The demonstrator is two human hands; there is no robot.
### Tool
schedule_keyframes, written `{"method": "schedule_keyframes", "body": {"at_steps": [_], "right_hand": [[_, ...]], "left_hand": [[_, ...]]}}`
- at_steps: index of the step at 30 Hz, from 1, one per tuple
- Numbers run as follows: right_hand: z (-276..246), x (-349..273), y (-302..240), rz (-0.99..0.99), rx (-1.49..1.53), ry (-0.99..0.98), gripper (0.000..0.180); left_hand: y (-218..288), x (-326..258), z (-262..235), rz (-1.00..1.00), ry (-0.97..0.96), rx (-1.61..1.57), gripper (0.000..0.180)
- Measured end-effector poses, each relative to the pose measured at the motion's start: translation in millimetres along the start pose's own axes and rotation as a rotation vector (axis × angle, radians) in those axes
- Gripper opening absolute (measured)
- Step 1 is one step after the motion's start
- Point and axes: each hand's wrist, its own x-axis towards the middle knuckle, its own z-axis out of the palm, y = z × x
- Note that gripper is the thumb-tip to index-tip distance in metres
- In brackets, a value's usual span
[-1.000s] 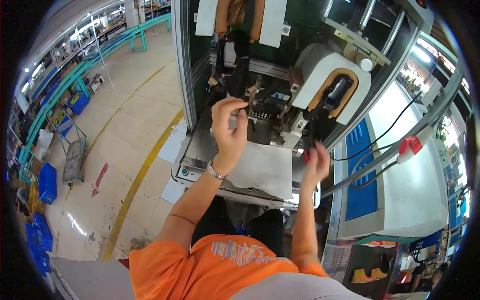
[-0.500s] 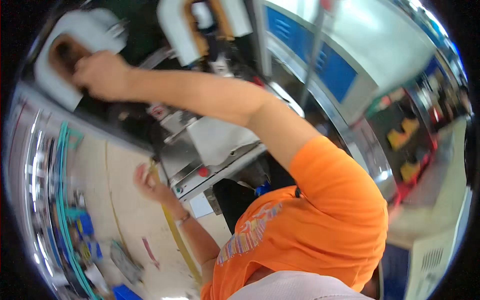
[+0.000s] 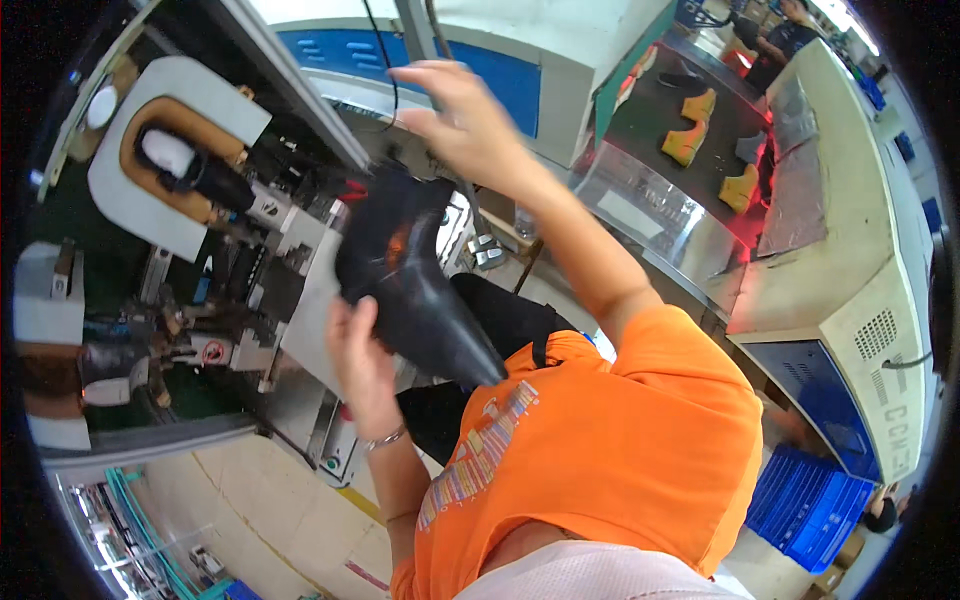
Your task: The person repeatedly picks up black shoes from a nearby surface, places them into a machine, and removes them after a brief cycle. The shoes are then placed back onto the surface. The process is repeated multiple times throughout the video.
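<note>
Black leather boot upper [image 3: 415, 290] clamped in left hand [image 3: 362, 365] fingers; right hand [image 3: 470, 125] fingers apart, just above.

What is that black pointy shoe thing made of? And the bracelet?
The black shoe upper, held in the left hand, looks like smooth leather or a leather-like sheet: it has a soft sheen. The bracelet seems metal, thin and silvery.

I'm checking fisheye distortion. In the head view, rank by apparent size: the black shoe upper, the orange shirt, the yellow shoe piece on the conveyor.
1. orange shirt, nearest the camera, so inflated
2. black shoe upper
3. yellow shoe piece, far off, so shrunk
</note>
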Motion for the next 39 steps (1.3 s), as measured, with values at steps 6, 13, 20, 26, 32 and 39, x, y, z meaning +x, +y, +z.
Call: {"method": "schedule_keyframes", "body": {"at_steps": [6,13,20,26,32,39], "right_hand": [[-122.3,-109.2,-58.0,0.221,-0.236,-0.89,0.073],[-158.2,-139.6,31.4,0.583,-0.597,-0.495,0.022],[-250.3,-78.1,180.1,0.567,-1.037,-0.193,0.023],[-257.4,-80.1,265.9,0.829,-0.989,-0.188,0.034],[-228.1,-206.9,300.4,0.929,-0.54,-0.212,0.032],[-326.5,-366.4,388.1,1.208,-0.812,0.413,0.034]], "left_hand": [[-132.0,55.9,37.4,-0.399,-0.082,-0.204,0.017],[-190.5,75.2,92.7,-0.805,-0.215,-0.323,0.013],[-191.2,77.5,64.5,-0.81,-0.316,-0.116,0.024],[-197.5,88.1,23.1,-0.738,-0.103,-0.005,0.026],[-219.2,67.3,-59.4,-0.882,0.14,-0.143,0.024],[-175.9,-42.0,-247.6,-0.671,0.898,-0.793,0.053]]}}
